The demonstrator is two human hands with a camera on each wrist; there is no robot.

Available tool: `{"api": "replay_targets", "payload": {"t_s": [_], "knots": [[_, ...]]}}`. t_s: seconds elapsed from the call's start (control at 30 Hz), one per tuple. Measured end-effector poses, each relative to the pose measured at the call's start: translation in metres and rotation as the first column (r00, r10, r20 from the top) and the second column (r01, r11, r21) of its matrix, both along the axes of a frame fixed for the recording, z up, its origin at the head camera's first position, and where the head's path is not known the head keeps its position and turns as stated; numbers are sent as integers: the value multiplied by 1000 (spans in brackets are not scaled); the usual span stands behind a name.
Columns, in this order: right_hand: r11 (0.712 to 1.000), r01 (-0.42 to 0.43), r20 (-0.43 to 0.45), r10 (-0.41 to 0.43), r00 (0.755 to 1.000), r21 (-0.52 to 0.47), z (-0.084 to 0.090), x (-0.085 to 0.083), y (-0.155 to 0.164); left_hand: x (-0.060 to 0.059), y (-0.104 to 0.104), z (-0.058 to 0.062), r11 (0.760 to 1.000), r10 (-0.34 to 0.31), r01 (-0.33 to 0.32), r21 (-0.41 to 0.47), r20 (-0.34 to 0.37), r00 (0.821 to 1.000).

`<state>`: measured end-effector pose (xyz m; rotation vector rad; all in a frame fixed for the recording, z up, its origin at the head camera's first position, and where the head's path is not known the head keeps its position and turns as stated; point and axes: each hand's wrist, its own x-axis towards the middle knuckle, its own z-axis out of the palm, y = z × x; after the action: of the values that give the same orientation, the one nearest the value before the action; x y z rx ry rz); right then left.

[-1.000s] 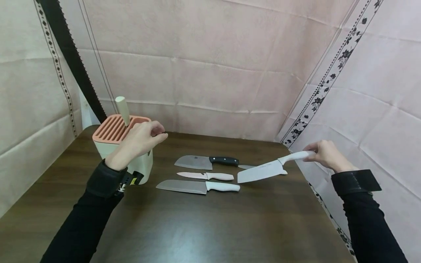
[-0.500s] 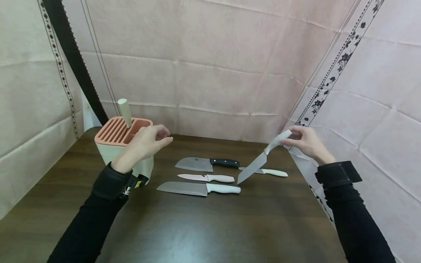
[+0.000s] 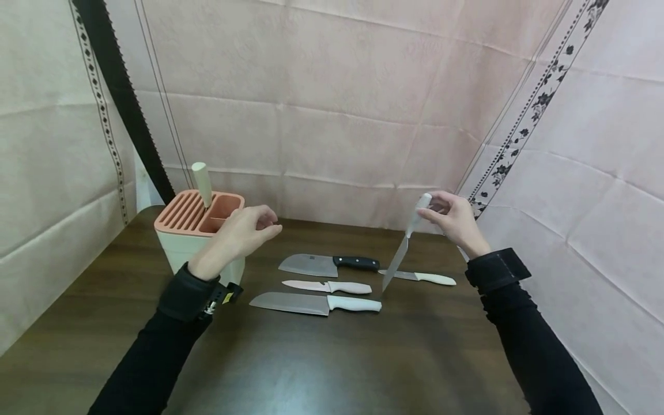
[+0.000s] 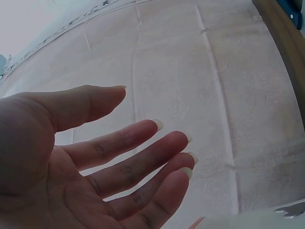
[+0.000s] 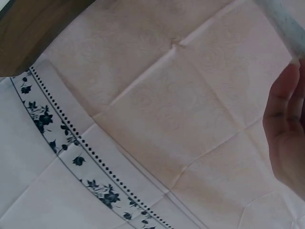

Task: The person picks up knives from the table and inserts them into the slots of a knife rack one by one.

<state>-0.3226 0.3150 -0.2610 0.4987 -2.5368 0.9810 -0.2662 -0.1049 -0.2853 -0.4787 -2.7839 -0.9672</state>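
My right hand (image 3: 433, 211) pinches the white handle of a wide-bladed knife (image 3: 398, 260) and holds it nearly upright above the dark wooden table (image 3: 337, 357), blade tip down. In the right wrist view only my fingers (image 5: 286, 129) and a bit of that handle (image 5: 281, 21) show. My left hand (image 3: 261, 223) hovers empty beside the knife block (image 3: 199, 230), which has a pink slotted top. Its fingers (image 4: 138, 162) are loosely spread in the left wrist view. A cream handle (image 3: 201, 183) stands in one of the block's slots.
On the table lie a black-handled cleaver (image 3: 327, 265), a small pale knife (image 3: 327, 286), a white-handled santoku (image 3: 313, 303) and a small white-handled knife (image 3: 420, 277). Pink cloth walls close in behind and at the right.
My right hand has lifted the wide-bladed knife off the table, moved it left and turned it from flat to nearly upright. The small white-handled knife behind it now shows. The left hand barely moved.
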Motion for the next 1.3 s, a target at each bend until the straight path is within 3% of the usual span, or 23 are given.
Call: {"api": "replay_targets", "payload": {"t_s": [0.2,0.7,1.3], "knots": [[1000,22,-57,-20,998,23,3,-1,-9,-3,5,-3,1000,-8,8,0,1,1000],[998,-57,-149,62,987,38,16,1,-37,-5,14,-9,999,-24,24,-22,4,1000],[997,-70,-116,73,991,31,23,6,-61,-8,19,-16,999,-50,50,0,18,999]]}}
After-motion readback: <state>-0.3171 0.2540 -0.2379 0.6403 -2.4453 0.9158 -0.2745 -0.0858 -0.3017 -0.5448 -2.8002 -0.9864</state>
